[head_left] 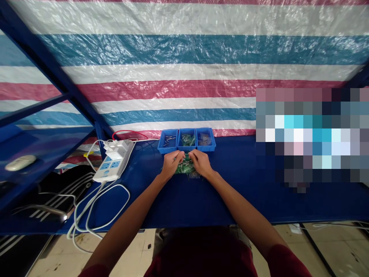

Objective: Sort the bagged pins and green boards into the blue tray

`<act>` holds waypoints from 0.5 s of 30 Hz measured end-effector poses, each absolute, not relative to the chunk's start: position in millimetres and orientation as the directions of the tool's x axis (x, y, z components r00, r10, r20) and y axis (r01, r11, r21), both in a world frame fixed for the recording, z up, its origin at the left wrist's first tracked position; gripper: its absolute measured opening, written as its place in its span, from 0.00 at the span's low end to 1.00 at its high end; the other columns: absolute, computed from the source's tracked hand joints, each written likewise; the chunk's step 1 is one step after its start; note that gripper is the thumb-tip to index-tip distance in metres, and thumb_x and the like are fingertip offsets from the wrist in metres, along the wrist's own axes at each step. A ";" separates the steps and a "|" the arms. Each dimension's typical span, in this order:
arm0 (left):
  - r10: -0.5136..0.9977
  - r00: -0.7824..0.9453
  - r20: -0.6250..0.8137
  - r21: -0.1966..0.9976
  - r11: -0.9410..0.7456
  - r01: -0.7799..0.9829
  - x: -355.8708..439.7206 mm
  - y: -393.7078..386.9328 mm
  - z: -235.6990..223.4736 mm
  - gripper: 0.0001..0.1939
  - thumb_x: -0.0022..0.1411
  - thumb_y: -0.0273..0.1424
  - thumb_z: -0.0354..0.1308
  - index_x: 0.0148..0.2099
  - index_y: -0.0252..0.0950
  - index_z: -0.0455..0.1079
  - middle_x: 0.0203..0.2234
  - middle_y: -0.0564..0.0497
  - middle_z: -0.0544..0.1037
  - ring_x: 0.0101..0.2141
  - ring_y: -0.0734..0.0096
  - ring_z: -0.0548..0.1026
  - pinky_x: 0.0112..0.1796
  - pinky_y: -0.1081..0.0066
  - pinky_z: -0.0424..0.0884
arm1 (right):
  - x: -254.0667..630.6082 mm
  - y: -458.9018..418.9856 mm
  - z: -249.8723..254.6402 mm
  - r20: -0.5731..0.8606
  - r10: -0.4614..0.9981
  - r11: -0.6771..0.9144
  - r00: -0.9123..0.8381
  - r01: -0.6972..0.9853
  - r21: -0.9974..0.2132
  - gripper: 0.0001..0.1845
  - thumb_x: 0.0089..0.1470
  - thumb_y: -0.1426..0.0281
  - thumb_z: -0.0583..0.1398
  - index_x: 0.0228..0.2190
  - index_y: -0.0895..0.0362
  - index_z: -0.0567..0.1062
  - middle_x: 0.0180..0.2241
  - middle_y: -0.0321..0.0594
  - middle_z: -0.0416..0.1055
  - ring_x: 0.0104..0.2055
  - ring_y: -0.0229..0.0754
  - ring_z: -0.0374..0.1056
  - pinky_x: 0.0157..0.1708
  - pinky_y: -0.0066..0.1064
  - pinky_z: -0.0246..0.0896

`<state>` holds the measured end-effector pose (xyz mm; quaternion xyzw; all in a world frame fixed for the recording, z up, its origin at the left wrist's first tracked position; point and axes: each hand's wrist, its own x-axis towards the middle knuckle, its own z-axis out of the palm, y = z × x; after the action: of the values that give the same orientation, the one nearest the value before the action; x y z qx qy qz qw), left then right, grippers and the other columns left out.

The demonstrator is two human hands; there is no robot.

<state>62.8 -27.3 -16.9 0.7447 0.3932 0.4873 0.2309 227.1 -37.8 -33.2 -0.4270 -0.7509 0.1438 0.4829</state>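
Note:
My left hand [172, 163] and my right hand [201, 162] are close together above the table, fingers curled in and thumbs pressed against them. What they pinch, if anything, is too small and too hidden to name. Beneath and between them lies a loose pile of small clear and green plastic packets [184, 168], with thin metal-looking pieces among them. Right behind stand three joined blue bins: the left bin [162, 141] has several slim metal pieces, the middle bin [187, 148] green packets, the right bin [213, 143] clear packets.
On the left of the blue table [184, 204] sits a white power strip [107, 172] with plugged-in adapters and looped white cables [86, 223]. Further left are a black striped bag [63, 184] and a pale mouse [20, 163]. A striped plastic sheet [173, 50] hangs behind; part of the right side is pixelated.

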 end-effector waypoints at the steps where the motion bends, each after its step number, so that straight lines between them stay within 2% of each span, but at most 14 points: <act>1: 0.794 0.217 0.567 0.705 -0.605 0.371 62.8 -27.2 -16.6 0.20 0.65 0.42 0.52 0.27 0.34 0.72 0.20 0.53 0.74 0.21 0.75 0.70 0.28 0.75 0.68 | 227.1 -37.8 -32.9 0.594 0.787 0.586 -0.168 0.507 -0.632 0.23 0.66 0.58 0.45 0.25 0.55 0.67 0.23 0.36 0.67 0.25 0.36 0.63 0.30 0.27 0.55; 4: 0.775 0.213 0.595 0.684 -0.628 0.372 63.9 -28.2 -15.5 0.15 0.62 0.41 0.57 0.33 0.35 0.76 0.28 0.50 0.79 0.27 0.72 0.74 0.32 0.73 0.71 | 227.3 -37.6 -32.3 0.575 0.801 0.569 -0.169 0.517 -0.640 0.24 0.66 0.58 0.43 0.23 0.55 0.65 0.20 0.34 0.64 0.23 0.35 0.61 0.29 0.27 0.53; 9: 0.842 0.176 0.511 0.803 -0.540 0.252 68.0 -31.1 -15.2 0.15 0.62 0.40 0.57 0.41 0.34 0.77 0.33 0.48 0.81 0.26 0.71 0.76 0.33 0.71 0.74 | 227.5 -36.4 -34.0 0.587 0.796 0.564 -0.145 0.528 -0.635 0.26 0.65 0.56 0.43 0.20 0.55 0.61 0.18 0.33 0.61 0.22 0.35 0.59 0.27 0.27 0.51; 12: 0.870 0.150 0.469 0.855 -0.490 0.170 69.7 -31.1 -15.5 0.16 0.64 0.40 0.55 0.39 0.33 0.76 0.31 0.48 0.80 0.28 0.69 0.77 0.33 0.71 0.74 | 227.9 -36.4 -35.2 0.598 0.794 0.555 -0.111 0.533 -0.638 0.27 0.65 0.56 0.43 0.19 0.55 0.59 0.17 0.33 0.58 0.20 0.34 0.57 0.25 0.28 0.50; 15: 0.859 0.172 0.482 0.840 -0.509 0.190 68.9 -29.5 -17.3 0.15 0.64 0.39 0.55 0.36 0.33 0.76 0.25 0.50 0.78 0.27 0.71 0.76 0.32 0.72 0.73 | 227.9 -37.8 -34.3 0.622 0.780 0.554 -0.071 0.542 -0.632 0.27 0.65 0.57 0.44 0.18 0.55 0.59 0.16 0.33 0.57 0.19 0.34 0.56 0.25 0.28 0.50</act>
<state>68.9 -29.5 -17.3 0.6950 0.3773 0.5210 0.3211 227.9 -37.8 -34.3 -0.4574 -0.7224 0.1179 0.5051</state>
